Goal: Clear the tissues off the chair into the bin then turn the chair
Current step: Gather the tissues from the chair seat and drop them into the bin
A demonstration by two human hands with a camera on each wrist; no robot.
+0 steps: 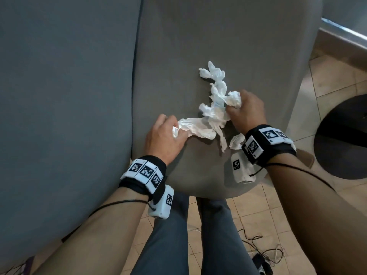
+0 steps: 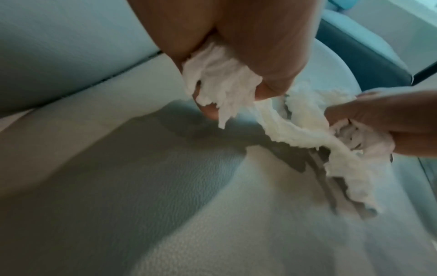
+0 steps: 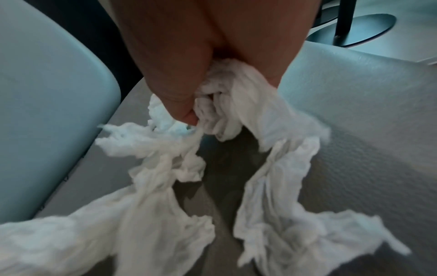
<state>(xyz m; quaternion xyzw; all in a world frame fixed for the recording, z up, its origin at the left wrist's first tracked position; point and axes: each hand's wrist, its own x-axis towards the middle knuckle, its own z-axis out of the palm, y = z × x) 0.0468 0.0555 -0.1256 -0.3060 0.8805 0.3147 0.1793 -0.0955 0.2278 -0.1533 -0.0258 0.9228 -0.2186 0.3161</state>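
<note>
White tissues in both hands, on chair

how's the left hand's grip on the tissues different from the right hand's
The left hand pinches one end of a stretched tissue near the front of the chair seat; the right hand clutches a crumpled wad farther back. The left hand holds little tissue; the right hand's bunch trails several strands across the seat. Both have fingers curled round white tissue, low over the seat.

Grey chair seat — crumpled tissues
</note>
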